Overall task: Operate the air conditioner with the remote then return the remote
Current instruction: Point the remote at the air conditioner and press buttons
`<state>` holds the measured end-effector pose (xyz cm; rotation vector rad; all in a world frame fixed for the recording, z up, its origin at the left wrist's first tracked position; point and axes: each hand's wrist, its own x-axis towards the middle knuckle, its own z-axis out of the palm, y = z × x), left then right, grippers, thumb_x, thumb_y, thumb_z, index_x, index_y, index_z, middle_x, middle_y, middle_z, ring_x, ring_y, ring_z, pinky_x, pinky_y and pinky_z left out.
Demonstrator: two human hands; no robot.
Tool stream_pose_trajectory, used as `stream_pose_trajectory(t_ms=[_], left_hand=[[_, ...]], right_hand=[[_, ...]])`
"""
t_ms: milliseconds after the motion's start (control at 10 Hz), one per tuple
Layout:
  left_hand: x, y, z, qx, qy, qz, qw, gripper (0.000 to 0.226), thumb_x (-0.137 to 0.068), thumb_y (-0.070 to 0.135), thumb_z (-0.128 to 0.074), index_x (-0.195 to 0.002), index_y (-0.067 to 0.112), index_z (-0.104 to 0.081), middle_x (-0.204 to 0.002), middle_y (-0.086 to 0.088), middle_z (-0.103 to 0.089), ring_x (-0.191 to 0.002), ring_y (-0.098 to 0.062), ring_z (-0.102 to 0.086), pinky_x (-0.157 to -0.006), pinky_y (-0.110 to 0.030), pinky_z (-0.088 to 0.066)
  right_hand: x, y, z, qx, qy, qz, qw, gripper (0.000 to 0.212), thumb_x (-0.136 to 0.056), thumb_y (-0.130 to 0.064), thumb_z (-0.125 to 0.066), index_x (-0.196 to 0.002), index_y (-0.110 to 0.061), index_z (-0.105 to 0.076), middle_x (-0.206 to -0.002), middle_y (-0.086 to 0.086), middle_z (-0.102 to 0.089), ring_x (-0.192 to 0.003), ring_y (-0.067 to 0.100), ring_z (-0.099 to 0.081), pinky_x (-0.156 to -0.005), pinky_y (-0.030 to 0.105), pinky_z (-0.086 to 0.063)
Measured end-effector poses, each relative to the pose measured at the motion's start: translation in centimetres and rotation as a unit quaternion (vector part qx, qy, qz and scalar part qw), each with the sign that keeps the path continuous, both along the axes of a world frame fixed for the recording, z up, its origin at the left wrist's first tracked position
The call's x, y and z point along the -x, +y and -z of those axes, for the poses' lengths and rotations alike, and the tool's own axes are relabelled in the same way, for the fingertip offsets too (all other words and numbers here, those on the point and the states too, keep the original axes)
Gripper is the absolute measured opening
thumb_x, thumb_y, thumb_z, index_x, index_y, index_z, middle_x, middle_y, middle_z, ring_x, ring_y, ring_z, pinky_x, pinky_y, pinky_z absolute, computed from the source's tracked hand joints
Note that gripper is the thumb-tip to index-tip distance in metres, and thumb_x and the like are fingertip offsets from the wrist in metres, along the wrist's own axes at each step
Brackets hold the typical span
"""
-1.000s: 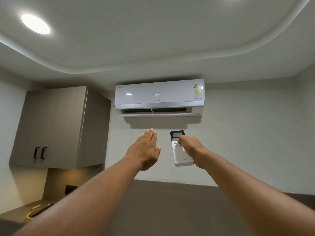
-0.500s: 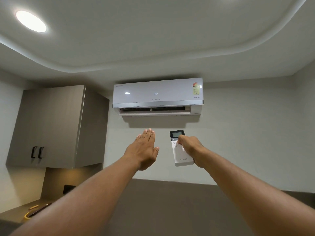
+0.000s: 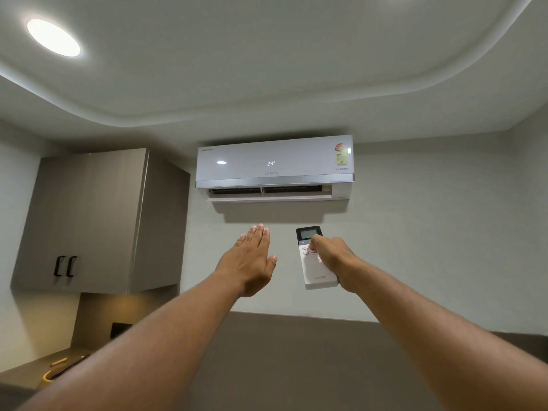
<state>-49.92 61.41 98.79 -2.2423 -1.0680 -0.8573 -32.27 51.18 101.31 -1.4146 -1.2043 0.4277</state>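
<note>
Partly hidden remote [image 3: 316, 269] – right hand [image 3: 332, 256] (gripping)

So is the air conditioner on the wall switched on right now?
On. The air conditioner shows a lit 24 on its front panel, and the flap along its underside is open.

White remote [image 3: 317, 262] upright below wall-mounted air conditioner [image 3: 274, 166] showing 24.
</note>
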Motion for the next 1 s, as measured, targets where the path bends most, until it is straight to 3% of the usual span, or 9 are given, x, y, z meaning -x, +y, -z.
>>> stream_pose_trajectory(t_ms=[1000], left_hand=[[0.9, 0.0, -0.4, -0.005, -0.004, -0.002, 1.0, 0.067, -0.1, 0.046, -0.017, -0.153, 0.012, 0.006, -0.163, -0.007, 0.01, -0.148, -0.02, 0.009, -0.118, -0.034, 0.002]], right_hand=[[1.1, 0.3, -0.3, -0.003, -0.005, -0.009, 1.0, 0.014, -0.088, -0.023, -0.047, -0.085, -0.012, -0.056, -0.074, 0.011, -0.063, -0.064, 0.025, -0.061, -0.053, 0.027, -0.045]])
